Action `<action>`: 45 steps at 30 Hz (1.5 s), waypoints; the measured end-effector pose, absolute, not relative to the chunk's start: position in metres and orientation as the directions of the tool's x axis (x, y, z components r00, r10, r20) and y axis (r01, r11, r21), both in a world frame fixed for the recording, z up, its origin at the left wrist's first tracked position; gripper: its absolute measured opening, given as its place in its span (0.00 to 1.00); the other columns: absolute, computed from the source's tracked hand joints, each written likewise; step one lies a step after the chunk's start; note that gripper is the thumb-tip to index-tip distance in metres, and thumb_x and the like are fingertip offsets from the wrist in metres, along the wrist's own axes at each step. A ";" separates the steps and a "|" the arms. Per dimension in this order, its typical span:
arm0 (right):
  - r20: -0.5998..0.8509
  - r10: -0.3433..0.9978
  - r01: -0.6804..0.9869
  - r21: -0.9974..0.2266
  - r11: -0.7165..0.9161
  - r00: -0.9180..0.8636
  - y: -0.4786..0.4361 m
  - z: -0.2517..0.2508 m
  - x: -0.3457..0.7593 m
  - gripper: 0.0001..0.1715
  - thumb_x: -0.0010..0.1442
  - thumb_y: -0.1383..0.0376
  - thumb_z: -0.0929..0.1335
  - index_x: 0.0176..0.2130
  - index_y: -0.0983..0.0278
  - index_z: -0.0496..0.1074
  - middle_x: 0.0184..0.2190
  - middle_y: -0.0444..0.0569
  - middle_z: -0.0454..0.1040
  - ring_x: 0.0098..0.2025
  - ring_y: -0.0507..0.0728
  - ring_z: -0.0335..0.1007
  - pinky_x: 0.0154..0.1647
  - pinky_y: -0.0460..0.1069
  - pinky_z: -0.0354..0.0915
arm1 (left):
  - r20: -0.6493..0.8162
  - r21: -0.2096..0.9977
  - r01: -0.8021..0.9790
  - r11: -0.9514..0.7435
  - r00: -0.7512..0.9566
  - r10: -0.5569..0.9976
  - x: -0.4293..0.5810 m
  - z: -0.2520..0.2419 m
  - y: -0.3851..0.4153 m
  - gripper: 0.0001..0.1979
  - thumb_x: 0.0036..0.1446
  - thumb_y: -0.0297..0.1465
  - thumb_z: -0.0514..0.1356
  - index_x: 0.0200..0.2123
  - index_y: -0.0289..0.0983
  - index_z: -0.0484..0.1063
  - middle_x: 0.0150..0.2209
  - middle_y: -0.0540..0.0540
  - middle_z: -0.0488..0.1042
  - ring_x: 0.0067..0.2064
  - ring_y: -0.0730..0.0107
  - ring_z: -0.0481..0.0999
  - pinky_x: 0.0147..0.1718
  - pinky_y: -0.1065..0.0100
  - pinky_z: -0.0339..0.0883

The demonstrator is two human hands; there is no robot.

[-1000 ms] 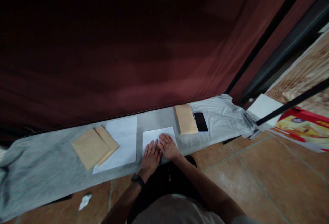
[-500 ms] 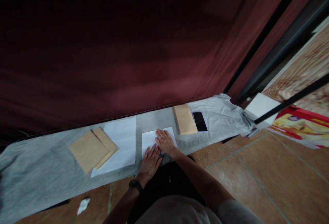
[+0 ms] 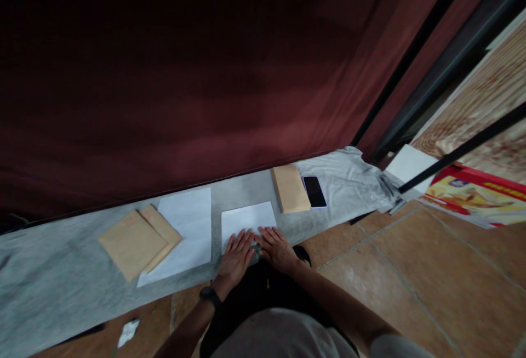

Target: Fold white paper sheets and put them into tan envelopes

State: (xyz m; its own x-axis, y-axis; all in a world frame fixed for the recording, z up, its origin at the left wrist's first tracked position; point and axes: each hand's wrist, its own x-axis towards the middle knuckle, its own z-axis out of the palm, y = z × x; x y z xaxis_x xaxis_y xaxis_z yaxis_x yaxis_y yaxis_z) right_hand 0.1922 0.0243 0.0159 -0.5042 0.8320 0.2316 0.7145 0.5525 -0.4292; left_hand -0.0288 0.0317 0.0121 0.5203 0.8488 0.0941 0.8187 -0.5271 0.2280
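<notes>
A white sheet of paper, apparently folded, lies on the grey cloth-covered bench in front of me. My left hand rests flat on its near left part, fingers stretched out. Beside it, my right hand lies with fingers extended over the near right part. The fingertips of both hands are close together, and the paper's near edge is partly hidden under them. To the left is a larger white sheet, with brown envelopes overlapping its left side. On the right sits a stack of brown envelopes.
A dark-screened phone lies right of the stack on the grey cloth. Behind the bench hangs a dark red curtain. A red and yellow box and black metal bars stand at right. A crumpled white scrap lies on the tiled floor.
My right hand has slid from the middle of the paper back toward its near right edge. My left hand stays on the near left part. The view has shifted slightly.
</notes>
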 end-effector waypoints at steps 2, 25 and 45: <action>0.238 0.830 0.715 -0.425 0.555 -0.504 0.023 0.016 0.193 0.32 0.68 0.59 0.66 0.67 0.55 0.58 0.69 0.50 0.57 0.69 0.63 0.52 0.69 0.62 0.52 | 0.086 0.257 0.824 -0.505 0.501 0.861 -0.025 0.012 0.036 0.26 0.69 0.38 0.44 0.68 0.41 0.57 0.68 0.45 0.61 0.70 0.64 0.55 0.69 0.53 0.43; 0.260 0.820 0.746 -0.340 0.572 -0.510 0.024 0.004 0.191 0.30 0.69 0.54 0.65 0.67 0.54 0.59 0.70 0.53 0.54 0.69 0.66 0.52 0.68 0.64 0.52 | -0.078 0.212 0.941 -0.262 0.284 0.956 -0.009 0.063 0.156 0.20 0.60 0.29 0.54 0.56 0.35 0.70 0.58 0.35 0.70 0.60 0.52 0.67 0.60 0.52 0.56; 0.223 0.957 0.215 -0.959 0.182 0.183 0.053 0.018 0.197 0.42 0.63 0.54 0.68 0.69 0.59 0.53 0.69 0.55 0.54 0.70 0.64 0.50 0.69 0.66 0.50 | -0.083 0.780 0.611 -0.133 0.312 0.946 -0.041 0.118 0.177 0.13 0.54 0.42 0.58 0.33 0.38 0.70 0.31 0.50 0.76 0.34 0.65 0.76 0.34 0.67 0.68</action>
